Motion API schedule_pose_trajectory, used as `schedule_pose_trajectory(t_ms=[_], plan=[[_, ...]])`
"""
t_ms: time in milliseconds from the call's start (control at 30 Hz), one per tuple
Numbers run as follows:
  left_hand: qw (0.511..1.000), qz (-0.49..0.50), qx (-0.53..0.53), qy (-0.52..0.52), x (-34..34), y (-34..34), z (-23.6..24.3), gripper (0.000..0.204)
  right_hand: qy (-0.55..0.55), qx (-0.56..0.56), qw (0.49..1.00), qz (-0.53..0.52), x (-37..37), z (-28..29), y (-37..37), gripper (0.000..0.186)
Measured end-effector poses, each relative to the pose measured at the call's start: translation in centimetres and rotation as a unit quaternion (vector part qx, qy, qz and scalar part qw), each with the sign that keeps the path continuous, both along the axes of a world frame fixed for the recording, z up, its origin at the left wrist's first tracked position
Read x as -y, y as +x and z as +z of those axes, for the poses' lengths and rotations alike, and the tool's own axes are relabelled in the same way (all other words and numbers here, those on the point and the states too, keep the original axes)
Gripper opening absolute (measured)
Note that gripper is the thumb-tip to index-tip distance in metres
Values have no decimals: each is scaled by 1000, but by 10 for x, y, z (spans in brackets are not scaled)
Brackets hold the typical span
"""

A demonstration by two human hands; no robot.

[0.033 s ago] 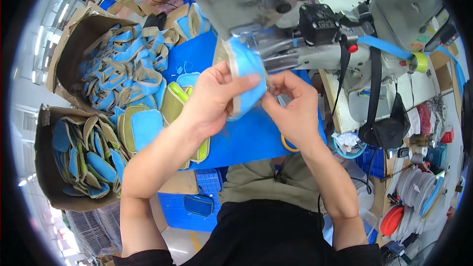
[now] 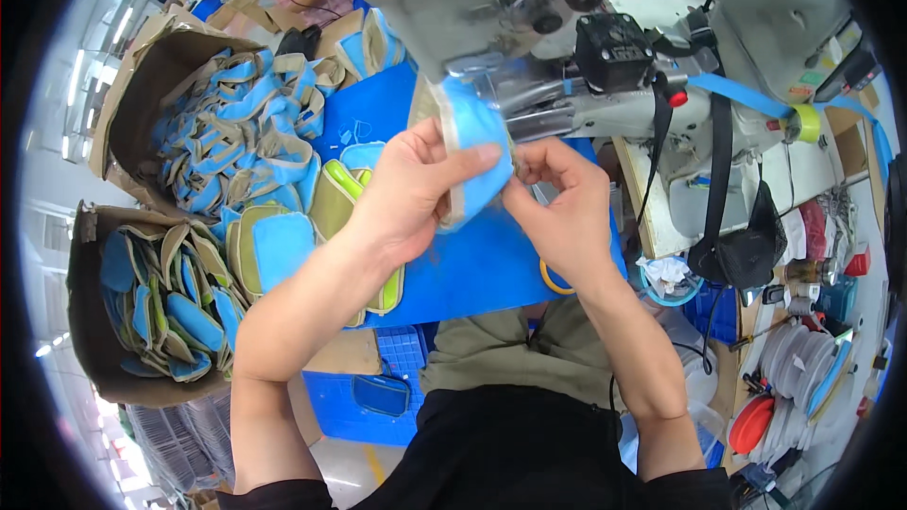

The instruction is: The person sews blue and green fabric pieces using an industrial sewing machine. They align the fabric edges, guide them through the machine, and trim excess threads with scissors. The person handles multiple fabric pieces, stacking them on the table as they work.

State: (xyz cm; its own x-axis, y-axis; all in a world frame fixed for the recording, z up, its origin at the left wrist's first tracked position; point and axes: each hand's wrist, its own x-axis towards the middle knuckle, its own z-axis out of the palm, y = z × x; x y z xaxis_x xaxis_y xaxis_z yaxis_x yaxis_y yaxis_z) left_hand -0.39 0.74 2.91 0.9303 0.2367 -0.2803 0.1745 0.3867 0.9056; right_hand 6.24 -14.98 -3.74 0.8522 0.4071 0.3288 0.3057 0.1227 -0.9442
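Observation:
A blue fabric piece (image 2: 477, 123) with a beige edge is held up in front of the sewing machine (image 2: 406, 0). It looks like a small padded pouch or panel; its exact kind I cannot make out. My left hand (image 2: 406, 184) grips it from the left, thumb lying across the blue face. At its right edge my right hand (image 2: 564, 208) pinches with thumb and forefinger. The piece's upper end is close to the machine's metal guide parts (image 2: 539, 113). The right fingertips partly hide what they pinch.
Left stand two cardboard boxes: one (image 2: 142, 76) full of blue-and-beige pieces, one (image 2: 90, 321) of green-and-blue ones. Similar pieces (image 2: 283, 246) lie on the blue tabletop (image 2: 472, 269). A yellow ring handle (image 2: 556, 281) lies near its front. Blue tape (image 2: 742, 94) runs in from the right.

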Motion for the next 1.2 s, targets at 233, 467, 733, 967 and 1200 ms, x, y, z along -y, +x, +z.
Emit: schedule_pose_trajectory(t_ms=[233,467,733,967,1200], plan=[[999,-24,-2,32,-13,11,3,26,-15,-15,1000,-14,-7,15,7,18],[966,-6,90,241,-10,-2,-9,18,-47,81,994,-53,-6,8,5,20],[976,-24,86,197,-18,1,-6,21,-31,110,990,-76,-12,0,0,22],[992,-21,32,123,-15,2,-4,28,65,96,992,-41,-10,-17,6,15],[942,-20,96,321,-13,2,-7,28,68,114,991,-5,-8,-23,12,15]])
